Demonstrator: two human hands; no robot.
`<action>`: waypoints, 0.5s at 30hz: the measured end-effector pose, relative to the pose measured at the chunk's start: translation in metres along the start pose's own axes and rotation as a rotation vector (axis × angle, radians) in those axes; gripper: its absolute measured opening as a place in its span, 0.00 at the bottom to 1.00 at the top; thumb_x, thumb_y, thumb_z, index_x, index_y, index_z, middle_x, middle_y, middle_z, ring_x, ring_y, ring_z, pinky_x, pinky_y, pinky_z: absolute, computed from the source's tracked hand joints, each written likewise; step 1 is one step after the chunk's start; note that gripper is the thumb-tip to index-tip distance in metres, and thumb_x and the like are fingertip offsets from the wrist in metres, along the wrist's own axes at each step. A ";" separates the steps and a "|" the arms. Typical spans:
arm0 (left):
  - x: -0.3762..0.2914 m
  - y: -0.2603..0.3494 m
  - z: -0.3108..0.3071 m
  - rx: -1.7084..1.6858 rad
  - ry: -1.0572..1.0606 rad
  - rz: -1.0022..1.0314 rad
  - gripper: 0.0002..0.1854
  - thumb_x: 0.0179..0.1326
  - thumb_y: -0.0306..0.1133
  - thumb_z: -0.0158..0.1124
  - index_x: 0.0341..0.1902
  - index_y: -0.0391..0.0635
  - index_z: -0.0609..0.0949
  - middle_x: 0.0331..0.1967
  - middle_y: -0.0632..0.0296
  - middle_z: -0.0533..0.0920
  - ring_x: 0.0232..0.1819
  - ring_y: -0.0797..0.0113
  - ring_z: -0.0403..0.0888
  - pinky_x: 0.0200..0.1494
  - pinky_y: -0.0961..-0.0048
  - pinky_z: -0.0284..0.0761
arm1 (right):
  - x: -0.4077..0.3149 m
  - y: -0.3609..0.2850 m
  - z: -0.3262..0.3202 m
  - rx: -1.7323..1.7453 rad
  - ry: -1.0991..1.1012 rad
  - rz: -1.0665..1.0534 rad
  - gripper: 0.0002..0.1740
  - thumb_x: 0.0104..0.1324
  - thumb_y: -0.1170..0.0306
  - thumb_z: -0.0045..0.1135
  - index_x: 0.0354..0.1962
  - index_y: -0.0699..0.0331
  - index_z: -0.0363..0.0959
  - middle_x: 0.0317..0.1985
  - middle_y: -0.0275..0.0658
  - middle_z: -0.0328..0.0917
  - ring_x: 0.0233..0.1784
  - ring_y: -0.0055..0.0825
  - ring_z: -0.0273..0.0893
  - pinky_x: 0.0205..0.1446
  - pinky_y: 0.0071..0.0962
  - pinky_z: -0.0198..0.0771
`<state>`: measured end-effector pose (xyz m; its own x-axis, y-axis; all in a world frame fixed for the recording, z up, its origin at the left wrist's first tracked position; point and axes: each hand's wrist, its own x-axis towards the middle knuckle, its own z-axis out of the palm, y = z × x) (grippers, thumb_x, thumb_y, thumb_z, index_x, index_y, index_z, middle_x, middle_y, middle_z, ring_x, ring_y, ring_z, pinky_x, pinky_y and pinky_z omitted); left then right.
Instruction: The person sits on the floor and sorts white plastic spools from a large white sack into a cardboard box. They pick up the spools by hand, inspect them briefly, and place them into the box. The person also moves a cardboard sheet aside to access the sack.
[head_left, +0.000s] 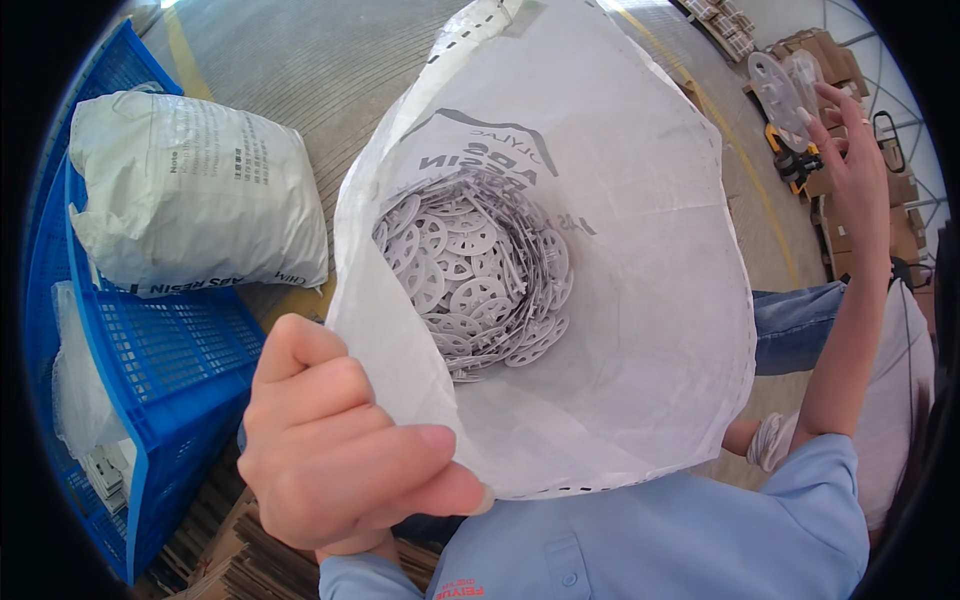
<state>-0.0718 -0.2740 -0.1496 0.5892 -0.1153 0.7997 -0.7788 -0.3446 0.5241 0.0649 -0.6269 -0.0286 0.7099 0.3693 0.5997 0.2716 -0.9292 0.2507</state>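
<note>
A large white woven plastic sack (660, 247) gapes wide in front of me, its rim pinched in my left hand (337, 442). Many flat grey plastic discs (472, 277) with cut-out spokes lie inside, loose in the middle and stacked around the side. Out to the right, my right hand (847, 150) is raised, with a pale plastic disc (776, 94) at its fingertips and another translucent piece beside it. My right hand is outside the sack.
On the left, a full white sack (202, 195) rests on blue plastic crates (172, 337). Flattened cardboard (262, 562) lies below. Another person in jeans (795, 326) stands at the right, near stacked cartons (900, 225) and a yellow pallet truck (784, 157).
</note>
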 end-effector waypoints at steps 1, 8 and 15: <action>0.000 0.000 0.000 -0.004 0.007 0.000 0.21 0.58 0.50 0.61 0.33 0.42 0.71 0.07 0.73 0.61 0.13 0.78 0.48 0.27 0.72 0.49 | -0.002 -0.014 0.010 0.021 0.056 -0.007 0.16 0.67 0.59 0.51 0.49 0.54 0.73 0.36 0.32 0.76 0.35 0.19 0.73 0.37 0.22 0.69; 0.002 0.003 0.003 0.015 0.022 -0.022 0.21 0.57 0.50 0.61 0.33 0.42 0.71 0.08 0.73 0.61 0.14 0.78 0.48 0.28 0.72 0.49 | -0.075 -0.171 0.131 0.322 -1.137 -0.439 0.12 0.61 0.72 0.48 0.43 0.63 0.69 0.30 0.45 0.79 0.34 0.43 0.79 0.34 0.39 0.74; 0.000 0.005 -0.002 0.001 -0.015 -0.045 0.22 0.54 0.52 0.64 0.29 0.42 0.73 0.07 0.73 0.61 0.14 0.77 0.49 0.27 0.72 0.50 | -0.181 -0.148 0.261 0.122 -1.173 -0.018 0.18 0.55 0.62 0.57 0.38 0.66 0.72 0.30 0.46 0.80 0.38 0.42 0.79 0.42 0.41 0.73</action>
<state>-0.0758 -0.2734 -0.1462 0.6270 -0.1137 0.7707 -0.7512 -0.3504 0.5594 0.0660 -0.5602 -0.3728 0.8509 0.2018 -0.4849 0.3031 -0.9427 0.1395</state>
